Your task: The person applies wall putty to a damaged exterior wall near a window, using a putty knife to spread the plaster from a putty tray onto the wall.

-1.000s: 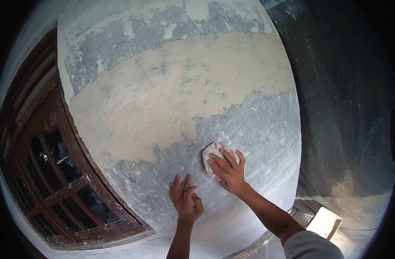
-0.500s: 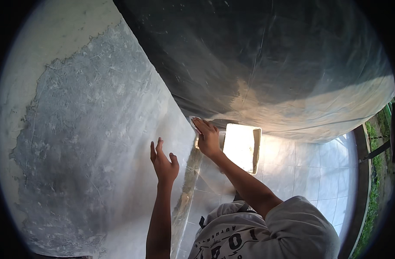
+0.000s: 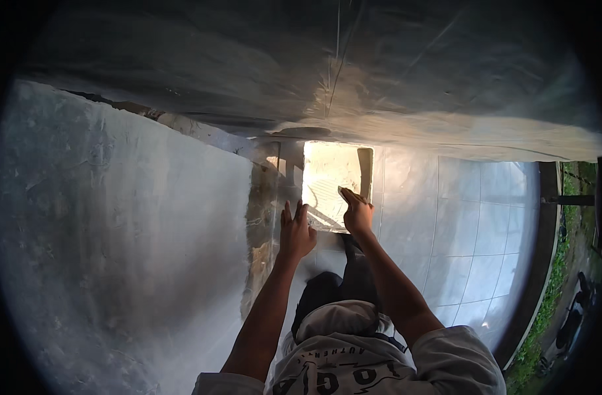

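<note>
A rectangular tray (image 3: 365,164) with bright, cream-coloured wet-looking material (image 3: 334,164) in it sits ahead of me; streaks mark the material's surface. My right hand (image 3: 359,214) is over the tray's near right part, closed on a small flat pale piece (image 3: 341,191) whose edge sticks out past the fingers. Most of that piece is hidden, and its exact kind does not show. At the tray's near left corner is my left hand (image 3: 297,236), empty, fingers stretched and apart. I cannot tell whether it touches the rim.
On the left rises a grey-white wall (image 3: 176,217) with a patchy coating and a rough brown strip (image 3: 258,230) along its base. A dark sheet (image 3: 248,66) hangs across the far side. Pale floor tiles (image 3: 459,230) extend right to a ledge (image 3: 548,217), with grass (image 3: 558,296) beyond.
My right hand has left the wall's edge and come over the tray with the pale piece. My left hand has moved right, to the tray's corner. The view has turned toward the tray.
</note>
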